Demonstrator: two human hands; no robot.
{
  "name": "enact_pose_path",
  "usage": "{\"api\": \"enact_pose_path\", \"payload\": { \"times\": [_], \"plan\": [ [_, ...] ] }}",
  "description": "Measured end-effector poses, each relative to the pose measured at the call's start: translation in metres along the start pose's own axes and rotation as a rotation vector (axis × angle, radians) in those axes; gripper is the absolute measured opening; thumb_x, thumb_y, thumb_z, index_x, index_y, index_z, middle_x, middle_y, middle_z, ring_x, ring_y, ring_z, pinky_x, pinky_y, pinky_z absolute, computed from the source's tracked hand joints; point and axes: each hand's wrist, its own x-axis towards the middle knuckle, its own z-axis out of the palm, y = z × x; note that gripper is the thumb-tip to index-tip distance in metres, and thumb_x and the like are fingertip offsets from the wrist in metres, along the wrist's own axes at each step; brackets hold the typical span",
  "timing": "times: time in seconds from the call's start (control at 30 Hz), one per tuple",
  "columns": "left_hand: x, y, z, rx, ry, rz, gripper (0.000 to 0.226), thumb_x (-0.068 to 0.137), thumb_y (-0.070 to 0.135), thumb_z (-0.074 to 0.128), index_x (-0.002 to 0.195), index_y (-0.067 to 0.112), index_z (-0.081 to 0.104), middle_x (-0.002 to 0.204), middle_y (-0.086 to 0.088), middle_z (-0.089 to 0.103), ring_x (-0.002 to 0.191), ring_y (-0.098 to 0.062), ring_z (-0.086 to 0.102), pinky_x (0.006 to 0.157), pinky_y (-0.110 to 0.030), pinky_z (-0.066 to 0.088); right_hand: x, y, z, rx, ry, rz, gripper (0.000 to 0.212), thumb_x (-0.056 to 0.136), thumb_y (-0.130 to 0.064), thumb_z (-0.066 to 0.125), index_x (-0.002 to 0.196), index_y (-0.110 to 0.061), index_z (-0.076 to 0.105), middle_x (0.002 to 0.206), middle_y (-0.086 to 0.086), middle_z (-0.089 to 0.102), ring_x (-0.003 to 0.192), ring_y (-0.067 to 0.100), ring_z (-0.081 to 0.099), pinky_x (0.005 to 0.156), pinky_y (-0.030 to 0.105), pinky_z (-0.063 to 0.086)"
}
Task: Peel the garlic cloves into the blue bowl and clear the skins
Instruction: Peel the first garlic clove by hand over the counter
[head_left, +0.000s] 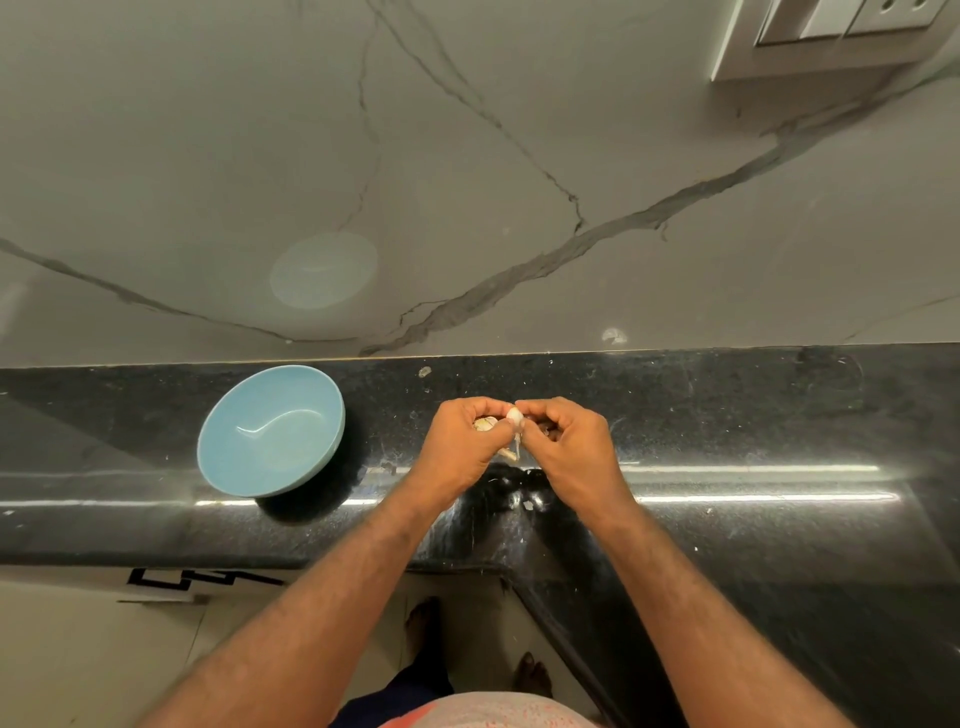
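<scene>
Both hands pinch one garlic clove (514, 414) above the black counter (727, 415): hold it firm with your left hand (462, 447) while your right hand (571, 447) strips skin downward.

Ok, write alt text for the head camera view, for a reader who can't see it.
A person's left hand and right hand pinch a garlic clove between them over a black countertop, a strip of skin hanging from it. An empty blue bowl sits on the countertop to their left, before a veined grey wall.
</scene>
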Motion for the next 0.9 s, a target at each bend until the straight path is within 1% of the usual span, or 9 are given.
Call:
{"api": "enact_pose_path", "payload": {
  "times": [0.2,0.27,0.37,0.47,0.53,0.63,0.77,0.83,0.9],
  "plan": [
    [0.0,0.002,0.002,-0.012,0.036,0.02,0.009,0.086,0.008,0.07,0.093,0.009,0.076,0.077,-0.005,0.075,0.067,-0.009,0.067,0.064,-0.025,0.057,-0.001,-0.001,0.002,-0.022,0.032,-0.032,0.02,0.094,-0.02,0.067,0.113,-0.019,0.073,0.098,-0.009,0.068,0.086,-0.001,0.063,0.076,0.014,0.052],
    [0.0,0.002,0.001,-0.037,0.053,0.006,0.008,0.086,0.008,0.071,0.093,0.009,0.076,0.075,-0.003,0.074,0.065,-0.006,0.067,0.061,-0.02,0.053,0.0,-0.003,-0.001,-0.011,-0.039,-0.036,0.021,0.094,-0.022,0.067,0.115,-0.022,0.072,0.098,-0.012,0.066,0.09,-0.001,0.063,0.078,0.013,0.052],
    [0.0,0.002,-0.002,-0.058,0.035,-0.053,0.007,0.084,0.004,0.071,0.087,0.006,0.077,0.066,0.0,0.07,0.057,-0.002,0.061,0.053,-0.015,0.046,0.001,-0.002,-0.007,-0.044,-0.132,-0.033,0.022,0.091,-0.02,0.071,0.112,-0.025,0.072,0.094,-0.015,0.066,0.088,0.001,0.063,0.08,0.02,0.054],
    [0.001,0.001,-0.001,-0.094,-0.017,-0.106,0.006,0.084,0.0,0.069,0.085,0.001,0.075,0.061,0.0,0.066,0.052,-0.002,0.056,0.048,-0.014,0.043,0.003,-0.001,-0.008,-0.021,-0.128,0.028,0.015,0.089,-0.016,0.073,0.1,-0.027,0.074,0.089,-0.011,0.07,0.083,0.006,0.066,0.08,0.03,0.059],
    [0.001,0.001,0.0,-0.134,-0.038,-0.14,0.006,0.084,0.0,0.068,0.086,-0.001,0.074,0.062,-0.001,0.065,0.053,-0.003,0.055,0.047,-0.015,0.042,0.003,0.0,-0.007,-0.011,-0.123,0.044,0.015,0.089,-0.015,0.073,0.098,-0.027,0.074,0.088,-0.01,0.072,0.083,0.007,0.068,0.08,0.034,0.06],
    [0.003,-0.001,0.001,-0.138,-0.032,-0.2,0.011,0.086,0.006,0.064,0.087,-0.003,0.072,0.065,-0.005,0.064,0.055,-0.008,0.056,0.048,-0.019,0.041,0.001,0.002,-0.006,-0.038,-0.114,0.018,0.015,0.09,-0.016,0.072,0.1,-0.026,0.075,0.091,-0.013,0.072,0.086,0.005,0.068,0.081,0.031,0.059],
    [0.005,-0.005,0.006,-0.16,0.021,-0.237,0.015,0.091,0.015,0.062,0.081,0.005,0.069,0.069,-0.009,0.064,0.062,-0.017,0.056,0.047,-0.021,0.039,-0.002,0.002,-0.001,0.112,-0.071,0.061,0.013,0.093,-0.014,0.069,0.099,-0.024,0.076,0.087,-0.009,0.075,0.082,0.008,0.071,0.071,0.026,0.059],
    [0.004,-0.006,0.007,-0.181,-0.005,-0.236,0.021,0.095,0.023,0.062,0.083,0.008,0.071,0.069,-0.007,0.066,0.06,-0.015,0.056,0.048,-0.021,0.039,-0.003,0.0,0.0,0.221,-0.019,0.132,0.01,0.093,-0.013,0.068,0.098,-0.018,0.076,0.085,-0.003,0.076,0.073,0.01,0.072,0.063,0.023,0.057],
    [0.002,-0.007,0.006,-0.211,-0.059,-0.228,0.019,0.095,0.022,0.063,0.093,0.006,0.073,0.072,-0.005,0.068,0.058,-0.009,0.056,0.049,-0.02,0.04,-0.003,0.0,0.0,0.257,0.025,0.181,0.008,0.094,-0.013,0.067,0.097,-0.015,0.075,0.083,0.002,0.076,0.064,0.012,0.07,0.059,0.024,0.057]
  ]
}}
